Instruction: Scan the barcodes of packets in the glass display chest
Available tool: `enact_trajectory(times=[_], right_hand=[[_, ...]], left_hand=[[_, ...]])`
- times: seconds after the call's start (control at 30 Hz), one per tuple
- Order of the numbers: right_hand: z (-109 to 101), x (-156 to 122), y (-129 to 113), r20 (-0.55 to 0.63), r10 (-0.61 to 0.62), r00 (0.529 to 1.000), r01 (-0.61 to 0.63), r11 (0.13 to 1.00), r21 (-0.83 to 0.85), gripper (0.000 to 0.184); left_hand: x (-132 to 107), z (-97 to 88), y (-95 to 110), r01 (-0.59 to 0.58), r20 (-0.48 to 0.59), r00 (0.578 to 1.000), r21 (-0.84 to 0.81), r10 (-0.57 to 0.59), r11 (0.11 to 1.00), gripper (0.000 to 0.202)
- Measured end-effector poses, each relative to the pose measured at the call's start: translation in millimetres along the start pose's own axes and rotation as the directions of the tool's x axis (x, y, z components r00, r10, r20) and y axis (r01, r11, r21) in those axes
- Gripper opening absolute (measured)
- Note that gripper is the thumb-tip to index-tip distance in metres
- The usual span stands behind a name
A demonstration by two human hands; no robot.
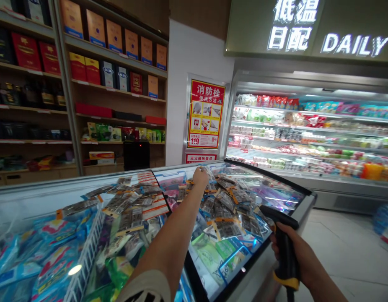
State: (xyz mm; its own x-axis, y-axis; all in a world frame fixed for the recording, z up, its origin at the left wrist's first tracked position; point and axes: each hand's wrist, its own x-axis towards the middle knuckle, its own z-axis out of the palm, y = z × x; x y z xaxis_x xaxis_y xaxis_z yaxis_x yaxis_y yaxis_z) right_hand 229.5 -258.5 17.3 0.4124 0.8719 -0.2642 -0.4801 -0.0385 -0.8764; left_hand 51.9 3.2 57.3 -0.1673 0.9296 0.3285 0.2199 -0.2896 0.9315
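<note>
Two groups of flat, dark, film-wrapped packets [121,204] lie on a white, glass-topped chest freezer [259,268]. At the left, the smaller group [131,219] rests above glossy blue bags [55,247] and a white wire divider [87,251]. Each packet is judged light, flexible and somewhat slippery; take hold at one end strip. Appearance: shiny, rectangular, dark-faced, with orange or blue ends, overlapping at mixed angles. At centre, the bare left hand [200,178] extends to the far side of the larger, loosely stacked heap [225,201]; its fingertips are hidden, so whether this grip is released or grasping a packet cannot be told. The larger heap spreads across the glass, mainly to the right of this hand, and is judged prone to sliding if a lower packet is pulled. At the right, the bare right hand [302,256] has its grip closed around a pistol-shaped, black-and-yellow handheld scanner [285,243], beside the heap. The unit is judged rigid and easily carried; hold it by the handle. Appearance: black body, yellow band at the base, dark cable below.
</note>
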Motion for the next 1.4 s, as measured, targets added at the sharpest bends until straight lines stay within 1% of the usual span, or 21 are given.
enact_trajectory(times=[0.1,0.17,0.23,0.3,0.37,0.43,0.5,0.57,0.6,0.67,0.7,0.77,0.83,0.87,0.93,1.0,1.13,1.23,1.3,1.33,1.4], right_hand=[[-5.1,-0.7,-2.1,0.013,-0.011,1.0,0.011,1.0,-0.01,0.023],[-4.6,-1.3,-4.0,0.002,-0.017,1.0,0.017,1.0,-0.006,0.022],[-0.3,-1.9,-4.5,-0.007,-0.016,1.0,0.016,1.0,-0.006,0.022],[7.8,-2.4,-2.4,-0.006,-0.016,1.0,0.016,0.999,-0.034,0.021],[18.7,-3.0,2.6,0.014,-0.014,1.0,0.015,0.998,-0.063,0.019],[31.2,-3.5,9.5,0.049,0.001,0.999,0.003,0.997,-0.073,0.018],[43.3,-3.6,17.0,0.09,0.024,0.996,-0.017,0.997,-0.081,0.018],[54.0,-3.3,23.8,0.124,0.041,0.991,-0.029,0.994,-0.103,0.019],[58.4,-3.1,26.5,0.14,0.046,0.989,-0.029,0.993,-0.117,0.019],[65.4,-2.9,30.3,0.163,0.045,0.986,-0.022,0.99,-0.143,0.021],[67.9,-2.8,31.4,0.171,0.04,0.984,-0.014,0.988,-0.151,0.021],[71.6,-2.9,32.3,0.187,0.033,0.982,-0.003,0.987,-0.159,0.021],[74.5,-2.9,32.5,0.2,0.033,0.979,-0.001,0.987,-0.158,0.02],[76.1,-2.9,32.7,0.201,0.036,0.979,-0.004,0.987,-0.16,0.02],[79.7,-3.2,33.4,0.203,0.043,0.978,-0.008,0.986,-0.167,0.02],[83.8,-4.1,34.6,0.218,0.041,0.975,-0.003,0.985,-0.172,0.02],[89.9,-7.6,36.5,0.242,0.034,0.97,0.012,0.983,-0.185,0.019],[92.7,-10.9,36.0,0.232,0.038,0.972,0.01,0.979,-0.201,0.02],[95.0,-13.8,35.3,0.235,0.036,0.971,0.015,0.978,-0.208,0.02],[96.5,-15.4,35.1,0.241,0.036,0.97,0.015,0.978,-0.209,0.02],[100.0,-18.6,35.2,0.254,0.04,0.966,0.014,0.978,-0.206,0.02]], left_hand=[[-12.2,-0.1,4.1,0.011,-0.034,0.999,0.099,-0.007,0.995,0.042],[-21.5,-5.0,2.8,-0.031,-0.024,0.999,0.182,0.036,0.983,0.047],[-30.0,-14.7,-1.6,-0.104,0.01,0.994,0.285,0.105,0.953,0.047],[-36.0,-30.0,-8.0,-0.16,0.04,0.987,0.359,0.156,0.92,0.046],[-39.1,-51.2,-15.4,-0.175,0.048,0.984,0.434,0.171,0.884,0.045],[-39.9,-77.6,-23.2,-0.16,0.041,0.986,0.528,0.164,0.834,0.044],[-40.1,-108.1,-31.1,-0.145,0.039,0.987,0.632,0.155,0.761,0.045],[-41.7,-140.2,-38.2,-0.122,0.029,0.989,0.702,0.142,0.702,0.045],[-43.6,-156.1,-41.1,-0.118,0.035,0.99,0.728,0.135,0.675,0.045],[-49.8,-186.2,-44.4,-0.129,0.079,0.991,0.784,0.108,0.608,0.041],[-54.0,-199.9,-44.6,-0.135,0.106,0.991,0.825,0.084,0.549,0.039],[-64.0,-223.6,-42.8,-0.132,0.129,0.991,0.907,0.034,0.401,0.035],[-74.5,-240.6,-40.6,-0.111,0.116,0.993,0.955,-0.002,0.275,0.034],[-79.5,-246.2,-40.4,-0.112,0.121,0.992,0.964,-0.023,0.242,0.035],[-88.0,-250.9,-43.3,-0.136,0.157,0.985,0.964,-0.075,0.227,0.035],[-94.2,-247.8,-50.0,-0.165,0.19,0.977,0.959,-0.093,0.228,0.034],[-99.9,-228.4,-61.8,-0.185,0.196,0.98,0.948,-0.016,0.259,0.032],[-100.8,-214.2,-61.6,-0.212,0.222,0.975,0.923,0.006,0.321,0.032],[-100.9,-209.5,-58.6,-0.223,0.241,0.971,0.906,-0.005,0.361,0.033],[-101.0,-208.9,-56.9,-0.21,0.234,0.972,0.903,-0.018,0.375,0.034],[-101.3,-211.2,-53.4,-0.146,0.178,0.983,0.911,-0.049,0.386,0.039]])
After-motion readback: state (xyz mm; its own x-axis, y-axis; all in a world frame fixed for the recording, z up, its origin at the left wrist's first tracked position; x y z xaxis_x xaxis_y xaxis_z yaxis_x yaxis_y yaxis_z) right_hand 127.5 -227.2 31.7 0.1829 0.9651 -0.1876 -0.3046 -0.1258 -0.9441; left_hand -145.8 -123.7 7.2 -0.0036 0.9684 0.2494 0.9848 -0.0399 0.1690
